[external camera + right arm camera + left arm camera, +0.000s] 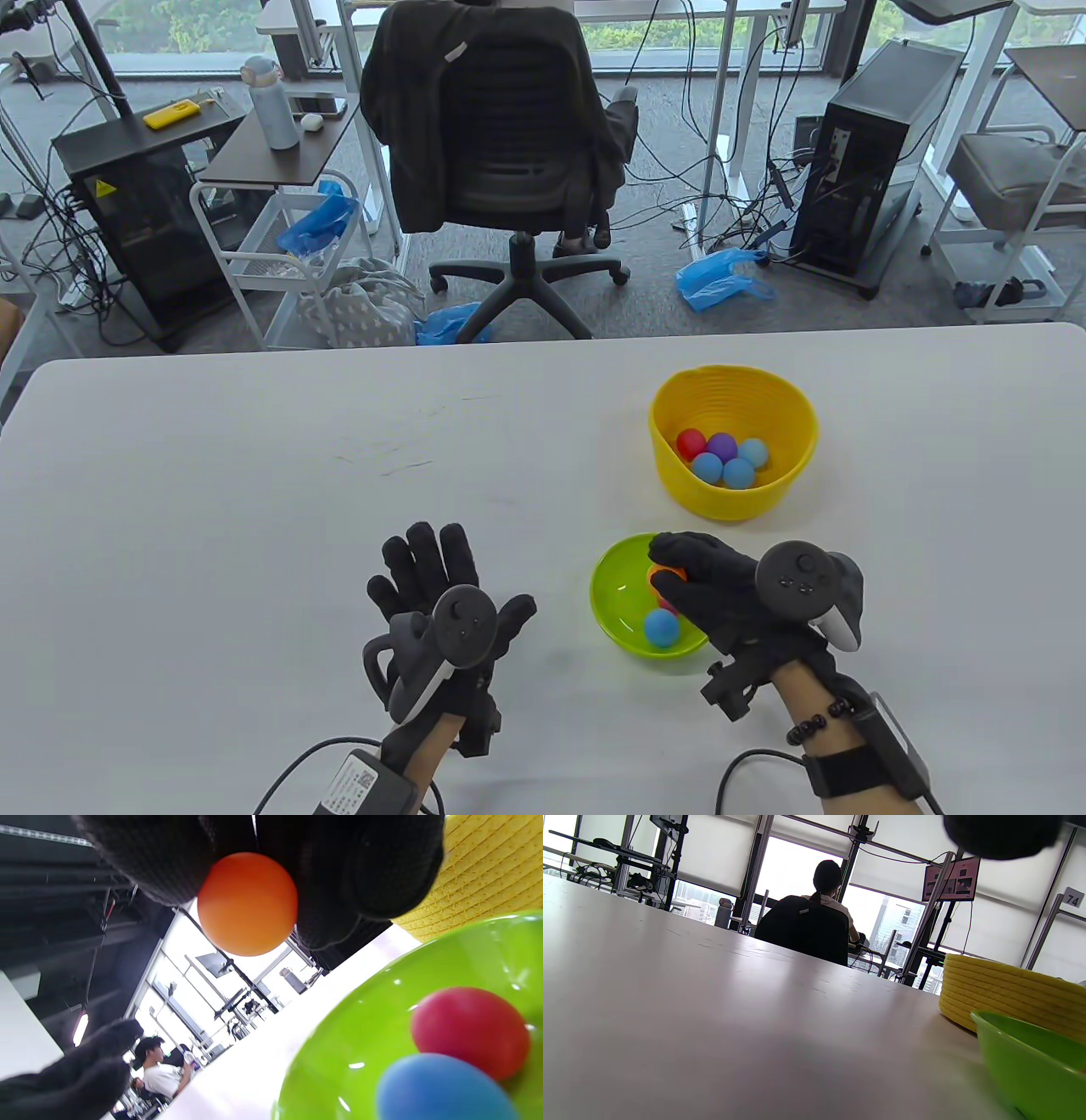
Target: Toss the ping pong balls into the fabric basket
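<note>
Left hand: my left hand lies flat on the table at about 7 o'clock of the table view, fingers spread, holding nothing. It takes no part in the tossing as far as I can see.

Green bowl: the green bowl sits at about 5 o'clock, just to the right of my left hand. It is the supply dish.

Left in the bowl: a blue ball and a red ball lie touching in its bottom. The table view mostly hides the red one under my fingers; the right wrist view shows both plainly.

Right hand: my right hand reaches over the bowl from 4 o'clock and pinches an orange ball between thumb and fingertips, lifted clear of the bowl's floor.

Yellow basket: the fabric basket stands just beyond the bowl, at about 2 o'clock of it, close but apart.

Done: five balls rest inside the basket, one red, one purple and three blue.

Progress: I judge the task more than half done. The orange ball is not yet tossed, and two more wait after it.
</note>
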Tool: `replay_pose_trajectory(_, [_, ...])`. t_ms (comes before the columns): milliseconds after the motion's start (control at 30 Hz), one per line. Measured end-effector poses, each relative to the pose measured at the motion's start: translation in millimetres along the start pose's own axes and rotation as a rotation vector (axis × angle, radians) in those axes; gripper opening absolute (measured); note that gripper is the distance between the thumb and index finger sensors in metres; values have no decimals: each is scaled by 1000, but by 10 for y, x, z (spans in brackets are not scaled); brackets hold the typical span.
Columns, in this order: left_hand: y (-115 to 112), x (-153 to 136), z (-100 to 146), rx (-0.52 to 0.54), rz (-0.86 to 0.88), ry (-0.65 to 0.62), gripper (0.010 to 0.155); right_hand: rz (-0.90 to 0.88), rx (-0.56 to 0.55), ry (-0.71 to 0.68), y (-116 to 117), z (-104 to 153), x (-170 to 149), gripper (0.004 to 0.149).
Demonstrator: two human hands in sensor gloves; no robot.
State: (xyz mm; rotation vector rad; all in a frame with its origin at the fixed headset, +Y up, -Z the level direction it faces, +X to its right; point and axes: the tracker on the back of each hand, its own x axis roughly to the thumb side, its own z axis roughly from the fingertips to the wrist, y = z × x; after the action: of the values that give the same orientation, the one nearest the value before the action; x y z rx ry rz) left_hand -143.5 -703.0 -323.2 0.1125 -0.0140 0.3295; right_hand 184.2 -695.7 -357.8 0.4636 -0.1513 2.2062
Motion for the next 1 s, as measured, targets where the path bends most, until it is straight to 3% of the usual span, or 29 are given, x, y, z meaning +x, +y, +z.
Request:
replay_pose_trajectory(367, [17,-16,2,15,-8,11,106,-356,-153,102,-174,12,-194,53])
replay_pose_trajectory(833, [41,-57,-7,21,-8,34,106,-722,-304,321,-459,-96,-833,54])
replay_pose_trajectory(1000, [44,-62,-8,23,-10,39,106,-970,-211,270,-499,-174,-999,78])
